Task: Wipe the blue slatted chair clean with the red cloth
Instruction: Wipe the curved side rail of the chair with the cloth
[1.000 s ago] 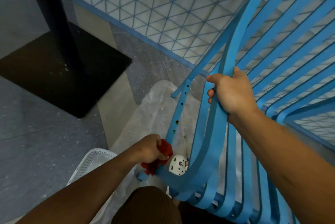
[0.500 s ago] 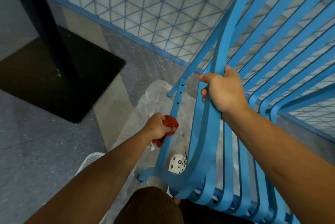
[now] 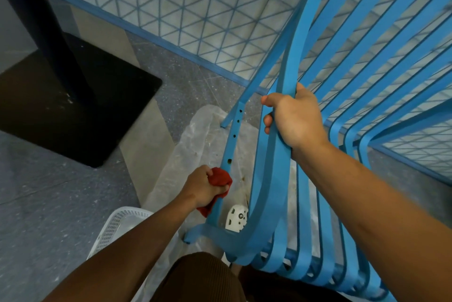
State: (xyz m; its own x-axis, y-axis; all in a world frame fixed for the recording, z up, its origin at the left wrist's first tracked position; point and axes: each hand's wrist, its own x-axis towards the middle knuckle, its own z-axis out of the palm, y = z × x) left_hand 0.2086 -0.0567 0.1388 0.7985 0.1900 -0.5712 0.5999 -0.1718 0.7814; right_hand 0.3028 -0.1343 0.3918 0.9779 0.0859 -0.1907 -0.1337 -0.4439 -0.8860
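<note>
Left hand (image 3: 204, 185) is closed around the red cloth (image 3: 219, 178), which is bunched in the fist and pressed against a perforated blue leg bar (image 3: 228, 152) of the blue slatted chair (image 3: 342, 81). Right hand (image 3: 294, 118) is clamped over the outermost slat at the seat-to-back bend, thumb on one side and fingers curled round the other.

Chair is tipped toward the wearer, filling the view from 12 to 5 o'clock; its lower frame sits near 6 o'clock, by the knees.

Judgement: the slats look rigid and painted smooth, so the frame should hold shape under rubbing but may slip in a loose grip. The present hold on the edge slat appears the sound place to steady it. The cloth is soft and will wrap a narrow bar readily.

Surroundings: clear plastic sheet (image 3: 195, 150) on the floor under the leg; white perforated basket (image 3: 115, 228) at 7 o'clock; black table base (image 3: 80, 111) at 10 o'clock.
</note>
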